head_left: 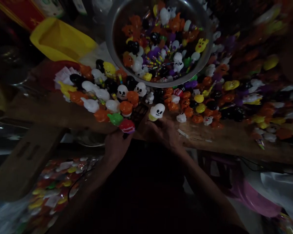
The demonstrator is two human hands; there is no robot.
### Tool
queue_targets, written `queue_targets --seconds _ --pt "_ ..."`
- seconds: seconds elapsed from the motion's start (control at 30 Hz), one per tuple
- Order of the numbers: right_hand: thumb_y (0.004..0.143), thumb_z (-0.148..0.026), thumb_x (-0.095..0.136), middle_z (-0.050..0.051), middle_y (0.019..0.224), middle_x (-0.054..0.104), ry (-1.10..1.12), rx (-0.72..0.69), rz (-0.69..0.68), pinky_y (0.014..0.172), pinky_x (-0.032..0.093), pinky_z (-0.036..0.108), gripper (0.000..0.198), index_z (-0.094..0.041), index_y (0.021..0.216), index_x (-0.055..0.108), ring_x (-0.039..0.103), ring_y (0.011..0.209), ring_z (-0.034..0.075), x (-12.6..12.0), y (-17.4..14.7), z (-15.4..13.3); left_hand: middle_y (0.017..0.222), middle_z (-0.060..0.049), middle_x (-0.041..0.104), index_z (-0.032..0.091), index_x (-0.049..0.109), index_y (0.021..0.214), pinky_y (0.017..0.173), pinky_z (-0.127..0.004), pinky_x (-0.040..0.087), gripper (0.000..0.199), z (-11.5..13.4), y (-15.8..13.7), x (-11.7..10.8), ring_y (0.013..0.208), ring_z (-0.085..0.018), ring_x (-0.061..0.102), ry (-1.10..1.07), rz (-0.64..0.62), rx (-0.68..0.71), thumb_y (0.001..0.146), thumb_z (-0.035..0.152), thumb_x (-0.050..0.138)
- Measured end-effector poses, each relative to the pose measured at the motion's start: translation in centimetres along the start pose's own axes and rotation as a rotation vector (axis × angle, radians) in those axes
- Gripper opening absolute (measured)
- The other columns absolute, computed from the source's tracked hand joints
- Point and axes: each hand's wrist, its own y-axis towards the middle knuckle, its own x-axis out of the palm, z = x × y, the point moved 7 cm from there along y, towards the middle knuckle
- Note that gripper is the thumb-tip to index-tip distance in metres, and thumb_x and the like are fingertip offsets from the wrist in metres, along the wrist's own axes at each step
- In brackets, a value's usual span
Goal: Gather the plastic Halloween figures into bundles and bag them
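Note:
In the head view, my right hand [166,131] is closed at the table's front edge, its fingertips on a small plastic toy with a white skull face [158,111] and a yellowish lower part. My left hand [116,144] is curled just left of it, against a glossy red-and-purple plastic toy [127,126]; its fingertips are partly hidden behind that toy. A green toy [115,119] and an orange toy [126,108] lie just beyond the left hand. Between the hands sits a dark grid-like piece [140,113], dim and hard to make out.
A large metal basin [158,85] full of small toys and striped sticks stands behind the hands. Piles of toys [230,85] cover the wooden table's [224,141] right side. At left are a yellow scoop-like container [63,40] and a wooden stool or board [26,162]; a pink stool [256,198] stands below right.

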Motion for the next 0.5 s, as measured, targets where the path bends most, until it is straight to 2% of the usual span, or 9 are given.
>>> queue_targets --seconds 0.1,0.2,0.3,0.5 --pt "0.093 -0.041 0.065 0.002 0.085 0.07 0.127 0.02 -0.041 0.07 0.052 0.028 0.024 -0.018 0.094 0.07 0.064 0.076 0.016 1.9 1.0 0.4 0.089 -0.012 0.079 0.017 0.077 0.085 0.086 -0.036 0.056 0.04 -0.1 -0.1 0.0 0.088 -0.028 0.075 -0.07 0.041 0.029 0.09 0.051 0.057" --pt "0.095 -0.046 0.06 0.003 0.087 0.072 0.164 0.034 -0.097 0.071 0.053 0.028 0.03 -0.017 0.092 0.07 0.065 0.079 0.017 3.5 1.5 0.9 0.086 -0.01 0.079 0.018 0.078 0.084 0.083 -0.035 0.056 0.039 -0.4 -0.1 0.1 0.082 -0.026 0.074 -0.106 0.055 0.035 0.09 0.051 0.058" --pt "0.098 -0.043 0.056 0.005 0.086 0.071 0.037 -0.003 -0.133 0.07 0.051 0.028 0.03 -0.016 0.092 0.069 0.064 0.076 0.017 3.9 1.6 0.5 0.078 -0.01 0.077 0.017 0.077 0.079 0.077 -0.036 0.056 0.043 -0.6 -0.2 0.2 0.072 -0.025 0.072 -0.114 0.056 0.013 0.089 0.054 0.057" --pt "0.102 -0.03 0.049 0.006 0.087 0.07 -0.235 -0.185 -0.209 0.076 0.051 0.027 0.024 -0.018 0.088 0.064 0.063 0.081 0.015 3.9 0.9 -1.3 0.078 -0.01 0.077 0.017 0.076 0.076 0.076 -0.036 0.056 0.044 -0.6 -0.2 0.3 0.075 -0.026 0.073 -0.146 0.035 -0.022 0.088 0.054 0.056"
